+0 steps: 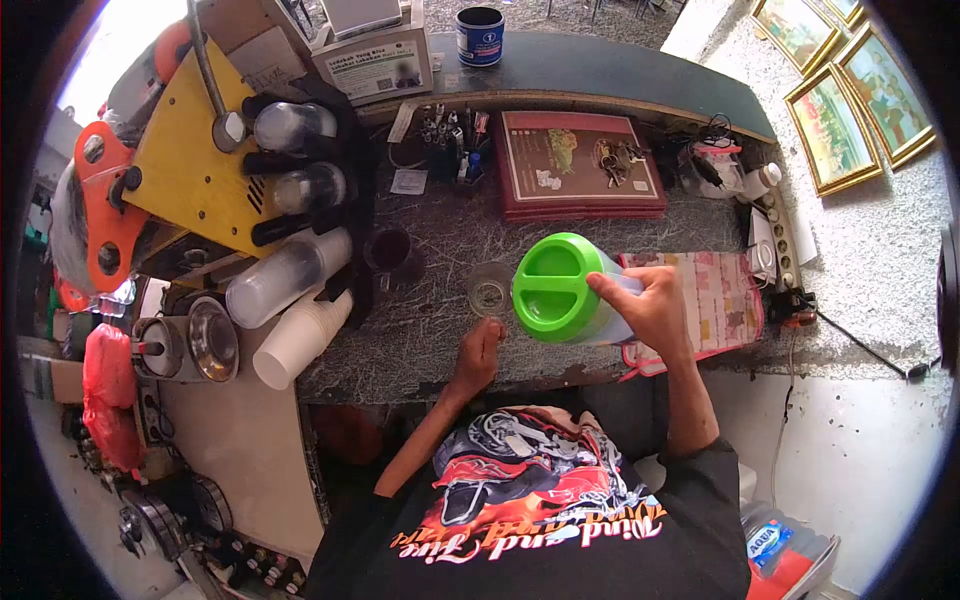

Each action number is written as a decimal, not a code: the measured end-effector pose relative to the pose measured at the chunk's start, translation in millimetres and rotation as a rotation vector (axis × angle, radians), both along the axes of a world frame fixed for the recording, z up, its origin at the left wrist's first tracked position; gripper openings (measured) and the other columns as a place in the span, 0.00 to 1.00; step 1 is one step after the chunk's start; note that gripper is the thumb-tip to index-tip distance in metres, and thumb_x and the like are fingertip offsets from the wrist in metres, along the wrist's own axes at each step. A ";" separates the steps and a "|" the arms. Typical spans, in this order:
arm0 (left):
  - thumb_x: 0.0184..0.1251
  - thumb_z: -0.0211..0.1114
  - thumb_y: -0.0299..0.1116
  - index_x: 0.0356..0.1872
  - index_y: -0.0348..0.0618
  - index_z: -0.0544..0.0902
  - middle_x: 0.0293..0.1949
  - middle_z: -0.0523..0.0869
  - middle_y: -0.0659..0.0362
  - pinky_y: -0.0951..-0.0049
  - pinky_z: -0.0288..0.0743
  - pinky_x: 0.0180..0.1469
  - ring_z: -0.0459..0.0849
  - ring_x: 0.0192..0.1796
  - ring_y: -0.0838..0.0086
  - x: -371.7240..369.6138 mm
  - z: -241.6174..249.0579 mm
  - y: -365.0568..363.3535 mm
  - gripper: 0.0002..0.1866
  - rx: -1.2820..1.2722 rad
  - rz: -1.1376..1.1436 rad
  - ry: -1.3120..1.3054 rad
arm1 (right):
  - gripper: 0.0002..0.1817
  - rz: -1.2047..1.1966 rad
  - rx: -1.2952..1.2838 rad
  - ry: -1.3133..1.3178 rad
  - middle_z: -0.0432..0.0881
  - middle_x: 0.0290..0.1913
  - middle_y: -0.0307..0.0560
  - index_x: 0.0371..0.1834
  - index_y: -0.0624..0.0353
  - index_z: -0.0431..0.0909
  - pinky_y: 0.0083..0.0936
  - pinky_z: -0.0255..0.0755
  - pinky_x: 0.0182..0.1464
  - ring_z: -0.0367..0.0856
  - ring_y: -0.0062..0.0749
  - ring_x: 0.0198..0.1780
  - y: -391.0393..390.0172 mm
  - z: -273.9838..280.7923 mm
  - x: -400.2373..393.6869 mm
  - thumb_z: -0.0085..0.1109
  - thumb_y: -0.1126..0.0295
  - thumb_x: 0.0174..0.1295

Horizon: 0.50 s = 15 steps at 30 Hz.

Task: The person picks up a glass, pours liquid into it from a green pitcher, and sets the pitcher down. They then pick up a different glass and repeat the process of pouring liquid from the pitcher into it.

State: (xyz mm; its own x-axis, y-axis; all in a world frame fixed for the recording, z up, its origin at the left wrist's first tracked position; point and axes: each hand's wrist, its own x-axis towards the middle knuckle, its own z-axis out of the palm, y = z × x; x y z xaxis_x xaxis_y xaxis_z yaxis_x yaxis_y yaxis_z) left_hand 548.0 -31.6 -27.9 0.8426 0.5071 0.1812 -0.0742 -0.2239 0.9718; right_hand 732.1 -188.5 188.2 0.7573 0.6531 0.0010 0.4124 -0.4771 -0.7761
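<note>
My right hand is wrapped round a plastic pitcher with a bright green lid, its thumb by the lid's edge. The pitcher is held above the table, tilted with its lid towards me and to the left. Just left of it a clear drinking glass stands on the dark, scratched table. Beside the near side of the glass, my left hand is closed with curled fingers. Whether anything is inside those fingers is hidden. A dark cup stands farther left.
Stacked paper cups and plastic cups lie at the left by a yellow machine. A maroon box with keys is behind the pitcher. A patterned cloth and a power strip are at the right.
</note>
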 end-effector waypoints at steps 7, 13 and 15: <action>0.83 0.44 0.36 0.35 0.34 0.74 0.28 0.76 0.51 0.62 0.71 0.38 0.77 0.31 0.63 0.7 -1.0 2.7 0.18 0.013 -0.025 -0.017 | 0.29 0.047 -0.070 -0.111 0.81 0.15 0.54 0.25 0.65 0.88 0.35 0.73 0.24 0.85 0.41 0.19 12.7 1.9 -2.9 0.69 0.44 0.59; 0.84 0.43 0.37 0.34 0.35 0.74 0.27 0.75 0.50 0.62 0.70 0.37 0.76 0.30 0.60 0.3 8.2 2.9 0.19 -0.008 -0.038 0.006 | 0.31 0.060 -0.115 -0.188 0.80 0.15 0.58 0.24 0.65 0.88 0.39 0.75 0.26 0.84 0.49 0.20 21.8 9.8 -5.2 0.68 0.41 0.58; 0.84 0.43 0.37 0.34 0.35 0.74 0.27 0.75 0.50 0.62 0.70 0.37 0.76 0.30 0.61 0.4 4.0 2.4 0.19 0.002 -0.035 0.002 | 0.31 0.063 -0.130 -0.188 0.80 0.15 0.59 0.24 0.65 0.88 0.39 0.75 0.26 0.84 0.49 0.20 23.9 13.2 -6.6 0.67 0.41 0.59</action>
